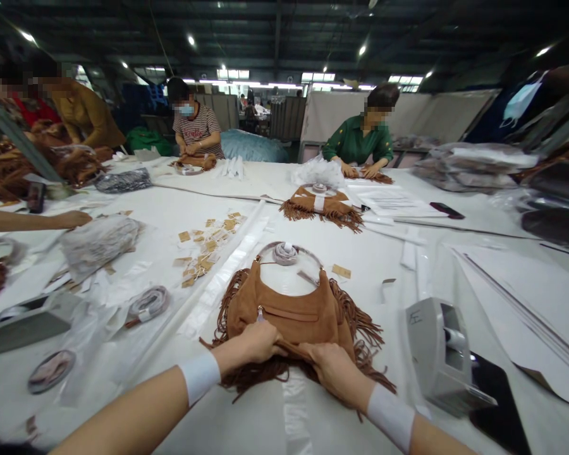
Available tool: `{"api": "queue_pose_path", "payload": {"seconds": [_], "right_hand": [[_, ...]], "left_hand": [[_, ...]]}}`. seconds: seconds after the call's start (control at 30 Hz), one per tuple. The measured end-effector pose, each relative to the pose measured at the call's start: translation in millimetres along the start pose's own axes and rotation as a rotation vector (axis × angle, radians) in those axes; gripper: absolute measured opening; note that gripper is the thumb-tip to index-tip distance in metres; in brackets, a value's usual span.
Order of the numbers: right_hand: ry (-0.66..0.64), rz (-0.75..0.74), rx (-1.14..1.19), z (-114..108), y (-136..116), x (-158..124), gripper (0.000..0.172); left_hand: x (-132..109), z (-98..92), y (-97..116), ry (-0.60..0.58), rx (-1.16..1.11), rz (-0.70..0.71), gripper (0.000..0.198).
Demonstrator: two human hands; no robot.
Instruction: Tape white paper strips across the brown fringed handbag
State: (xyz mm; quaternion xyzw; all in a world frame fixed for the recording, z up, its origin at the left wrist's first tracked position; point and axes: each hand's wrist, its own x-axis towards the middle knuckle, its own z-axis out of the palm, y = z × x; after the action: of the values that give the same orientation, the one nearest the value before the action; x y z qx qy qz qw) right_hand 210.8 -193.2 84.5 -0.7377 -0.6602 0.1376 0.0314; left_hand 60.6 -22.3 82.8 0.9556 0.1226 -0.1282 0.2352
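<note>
L hand (258,341): pinching fringed suede handbag (301,328), btm edge
R hand (332,368): pinching same edge, nr L
Tape dispenser (429,354): sitting R of bag

brown bag (291,330): underside hidden | printed sheet (398,202): text too small

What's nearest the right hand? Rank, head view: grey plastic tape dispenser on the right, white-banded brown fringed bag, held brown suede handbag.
1. Brown suede handbag, in the right hand.
2. Grey plastic tape dispenser, right side.
3. White-banded brown fringed bag, far ahead.
</note>
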Motion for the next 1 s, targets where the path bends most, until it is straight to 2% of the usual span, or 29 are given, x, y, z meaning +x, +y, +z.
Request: {"api": "queue_pose_path", "payload": {"seconds": [0.1, 0.2, 0.3, 0.37, 0.5, 0.67, 0.73, 0.8, 0.9, 1.0], "right_hand": [[0.032, 0.036, 0.024, -4, 13, 0, 0.009], [0.085, 0.08, 0.04, 3, 30, -5, 0.019], [0.22, 0.097, 0.078, 19, 46, -10, 0.028], [0.296, 0.067, 0.136, 29, 54, -11, 0.033], [0.347, 0.003, 0.219, 42, 64, -9, 0.034], [0.39, -0.031, 0.227, 54, 69, -7, 0.034], [0.372, -0.036, 0.237, 54, 71, -7, 0.034], [0.319, -0.028, 0.246, 45, 71, -7, 0.032], [0.109, -0.043, 0.209, 16, 62, -2, 0.028], [-0.157, -0.091, 0.075, -18, 39, 10, 0.056]], "left_hand": [[6, -8.1, -21, -0.029, -0.034, 0.002, 0.017], [-1, -9.9, -39, -0.006, -0.057, 0.0, 0.02], [-14, -5.8, -52, 0.058, -0.057, -0.02, 0.021], [-23, -0.1, -55, 0.093, -0.055, -0.04, 0.022], [-36, 15.5, -57, 0.152, -0.05, -0.062, 0.022], [-43, 27.1, -60, 0.203, -0.134, 0.05, 0.035], [-42, 24.7, -60, 0.186, -0.128, 0.05, 0.042], [-40, 18.8, -56, 0.143, -0.11, 0.039, 0.04], [-36, 8.0, -46, 0.051, -0.038, 0.045, 0.035], [-31, 1.1, -31, -0.043, 0.108, 0.059, 0.048]]}}
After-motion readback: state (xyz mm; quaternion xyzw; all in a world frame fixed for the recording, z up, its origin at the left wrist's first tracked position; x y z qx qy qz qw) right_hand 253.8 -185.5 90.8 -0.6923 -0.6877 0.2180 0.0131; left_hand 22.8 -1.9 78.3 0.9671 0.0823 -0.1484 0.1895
